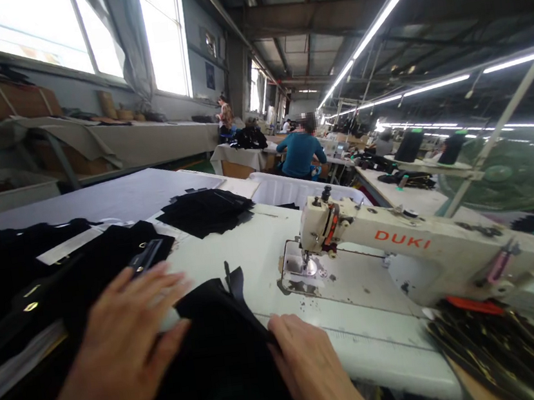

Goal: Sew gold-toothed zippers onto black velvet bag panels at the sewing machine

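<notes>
My left hand lies flat with its fingers stretched out, on the edge of a pile of black fabric pieces on the white table. My right hand rests on the right edge of a black fabric piece in front of me, its fingers curled against the cloth. A white sewing machine marked DUKI stands to the right, its needle a short way beyond my right hand.
Another stack of black pieces lies farther back on the table. Dark trim with gold marks lies at the lower right. A person in a blue top sits at a far station. A green fan is at the right.
</notes>
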{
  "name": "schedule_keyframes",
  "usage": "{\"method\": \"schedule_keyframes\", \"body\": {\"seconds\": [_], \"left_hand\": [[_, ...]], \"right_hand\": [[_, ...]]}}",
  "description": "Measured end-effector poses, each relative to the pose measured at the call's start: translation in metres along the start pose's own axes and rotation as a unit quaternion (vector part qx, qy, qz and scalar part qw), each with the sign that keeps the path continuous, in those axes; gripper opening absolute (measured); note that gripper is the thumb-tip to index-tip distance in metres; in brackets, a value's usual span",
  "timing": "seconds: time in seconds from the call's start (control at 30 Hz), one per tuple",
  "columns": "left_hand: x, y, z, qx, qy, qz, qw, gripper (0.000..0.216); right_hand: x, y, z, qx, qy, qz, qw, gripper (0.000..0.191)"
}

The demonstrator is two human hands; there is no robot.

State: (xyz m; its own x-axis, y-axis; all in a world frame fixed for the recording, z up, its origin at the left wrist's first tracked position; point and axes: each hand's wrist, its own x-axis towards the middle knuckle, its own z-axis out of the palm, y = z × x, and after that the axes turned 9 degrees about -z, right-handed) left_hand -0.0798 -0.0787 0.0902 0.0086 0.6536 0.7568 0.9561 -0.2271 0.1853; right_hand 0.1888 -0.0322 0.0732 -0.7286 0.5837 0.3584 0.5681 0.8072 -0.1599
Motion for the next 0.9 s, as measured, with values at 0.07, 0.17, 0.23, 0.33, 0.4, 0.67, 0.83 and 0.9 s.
{"method": "schedule_keyframes", "body": {"seconds": [0.07, 0.17, 0.23, 0.33, 0.4, 0.67, 0.83, 0.9], "left_hand": [[0.01, 0.029, 0.009, -0.024, -0.075, 0.096, 0.992, 0.031], [0.009, 0.059, 0.033, -0.134, -0.244, 0.157, 0.948, 0.035], [0.0, 0.064, 0.044, -0.185, -0.304, 0.167, 0.919, 0.041], [-0.007, 0.06, 0.048, -0.205, -0.322, 0.154, 0.911, 0.036], [-0.004, 0.056, 0.044, -0.212, -0.329, 0.13, 0.911, 0.032], [0.009, 0.068, 0.026, -0.242, -0.382, 0.081, 0.888, 0.026], [-0.01, 0.08, 0.041, -0.289, -0.442, 0.02, 0.849, 0.02], [-0.011, 0.083, 0.044, -0.301, -0.467, 0.01, 0.831, 0.021]], "right_hand": [[0.0, -0.007, -0.014, -0.009, -0.025, -0.047, 0.999, 0.031], [-0.006, -0.01, -0.026, 0.039, -0.055, -0.072, 0.995, 0.027], [-0.016, -0.004, -0.032, 0.101, -0.064, -0.042, 0.992, 0.029], [-0.032, 0.012, -0.041, 0.172, -0.083, 0.006, 0.982, 0.04], [-0.04, 0.022, -0.05, 0.217, -0.102, 0.023, 0.97, 0.034], [-0.041, 0.023, -0.074, 0.331, -0.107, 0.013, 0.937, 0.02], [-0.041, 0.021, -0.075, 0.308, -0.115, 0.008, 0.944, 0.027], [-0.038, 0.02, -0.078, 0.284, -0.138, -0.022, 0.949, 0.025]]}}
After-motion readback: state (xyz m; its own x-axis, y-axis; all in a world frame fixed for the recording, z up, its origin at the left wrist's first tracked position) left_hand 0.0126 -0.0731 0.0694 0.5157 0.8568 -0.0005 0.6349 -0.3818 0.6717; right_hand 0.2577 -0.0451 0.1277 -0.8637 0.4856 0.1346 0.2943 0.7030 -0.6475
